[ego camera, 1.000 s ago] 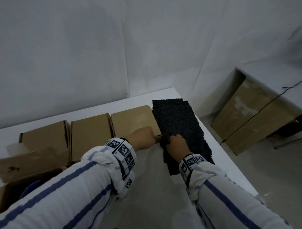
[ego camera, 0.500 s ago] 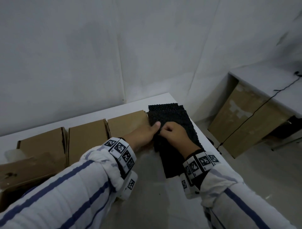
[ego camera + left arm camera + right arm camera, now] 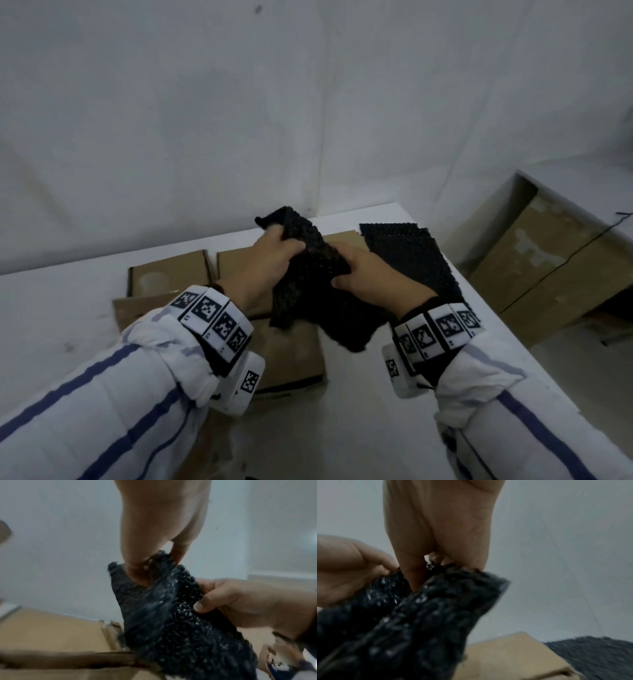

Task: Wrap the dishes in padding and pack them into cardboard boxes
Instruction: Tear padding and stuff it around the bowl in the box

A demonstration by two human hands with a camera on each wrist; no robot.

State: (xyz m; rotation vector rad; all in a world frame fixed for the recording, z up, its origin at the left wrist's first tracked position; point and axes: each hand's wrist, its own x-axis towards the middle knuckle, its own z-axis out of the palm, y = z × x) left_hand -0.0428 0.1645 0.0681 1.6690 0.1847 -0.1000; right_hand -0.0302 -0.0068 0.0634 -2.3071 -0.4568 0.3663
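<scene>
1. Head view: the left hand and right hand both grip one black padding sheet, lifted above the cardboard boxes; the padding stack lies at two o'clock on the table.
2. Left wrist view: thumb and fingers pinch the sheet's top edge (it looks light, limp, crinkly).
3. Right wrist view: fingers clamp the bunched edge; corners seem the best hold.
</scene>
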